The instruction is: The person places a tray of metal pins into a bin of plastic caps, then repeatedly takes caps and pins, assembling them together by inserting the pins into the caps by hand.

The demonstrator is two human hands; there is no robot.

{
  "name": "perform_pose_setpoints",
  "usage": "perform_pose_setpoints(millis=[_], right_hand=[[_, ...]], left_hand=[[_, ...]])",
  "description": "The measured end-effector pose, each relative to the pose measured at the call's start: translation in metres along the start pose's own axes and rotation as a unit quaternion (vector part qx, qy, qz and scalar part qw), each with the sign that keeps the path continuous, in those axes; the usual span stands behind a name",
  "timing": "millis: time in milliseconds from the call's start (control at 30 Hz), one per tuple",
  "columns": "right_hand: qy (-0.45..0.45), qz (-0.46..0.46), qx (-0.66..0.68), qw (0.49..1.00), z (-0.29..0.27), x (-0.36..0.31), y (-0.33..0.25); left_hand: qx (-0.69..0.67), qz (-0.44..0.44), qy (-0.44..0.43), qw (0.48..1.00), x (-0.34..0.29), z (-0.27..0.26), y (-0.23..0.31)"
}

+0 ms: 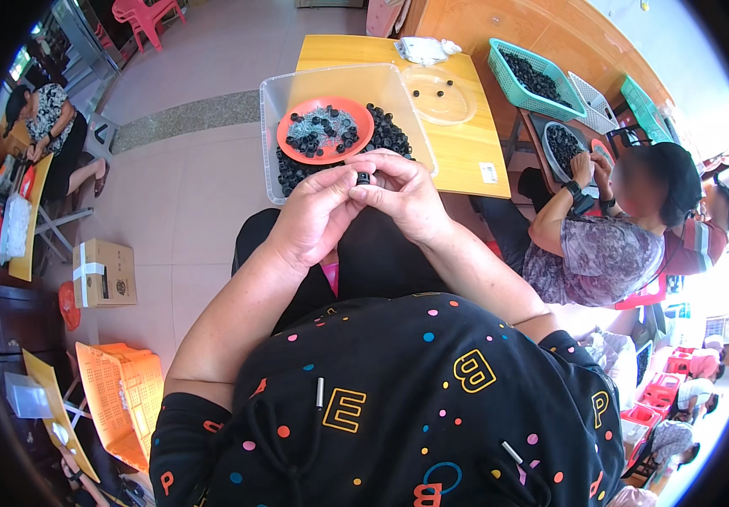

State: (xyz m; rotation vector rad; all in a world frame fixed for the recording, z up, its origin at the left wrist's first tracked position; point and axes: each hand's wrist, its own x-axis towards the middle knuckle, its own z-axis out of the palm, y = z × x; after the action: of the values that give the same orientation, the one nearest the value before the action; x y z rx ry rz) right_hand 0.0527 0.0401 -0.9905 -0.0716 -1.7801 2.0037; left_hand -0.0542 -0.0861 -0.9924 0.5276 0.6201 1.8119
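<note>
1. Landmark: a clear plastic bin point(273, 95), within which lay many loose black pieces point(389, 132).
2. The left hand point(314, 215), at the near side of the bin, was drawn in narrow, its thumb and fingertips pinching a small black piece point(364, 178).
3. The right hand point(404, 193), also at the bin's near side, met the left and gripped the same piece between thumb and fingers. The fingers covered much of the piece, so its full form could not be made out.
4. An orange-red plate point(367, 123) sat inside the bin, bearing small clear parts point(315, 123) and further black pieces.
5. A yellow table point(484, 139) extended beyond the bin and to its right. A shallow clear round dish point(457, 113), with a few black pieces in it, lay just right of the bin; a white packet point(426, 51) lay beyond it.
6. Right of the bin, well apart, were a teal basket point(564, 108) of black pieces and a seated co-worker point(592, 258).
7. A cardboard box point(113, 275) stood well to the bin's left.
</note>
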Motion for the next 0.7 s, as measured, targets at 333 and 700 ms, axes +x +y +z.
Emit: perform_pose_setpoints(millis=[333,700], right_hand=[[-0.012,-0.075,-0.095,0.993,-0.008,0.001,0.003],[0.053,-0.111,-0.221,0.968,-0.021,0.005,-0.002]], left_hand=[[0.017,-0.005,0.05,0.999,-0.002,0.006,-0.004],[-0.01,0.007,0.089,0.996,0.008,0.019,-0.01]])
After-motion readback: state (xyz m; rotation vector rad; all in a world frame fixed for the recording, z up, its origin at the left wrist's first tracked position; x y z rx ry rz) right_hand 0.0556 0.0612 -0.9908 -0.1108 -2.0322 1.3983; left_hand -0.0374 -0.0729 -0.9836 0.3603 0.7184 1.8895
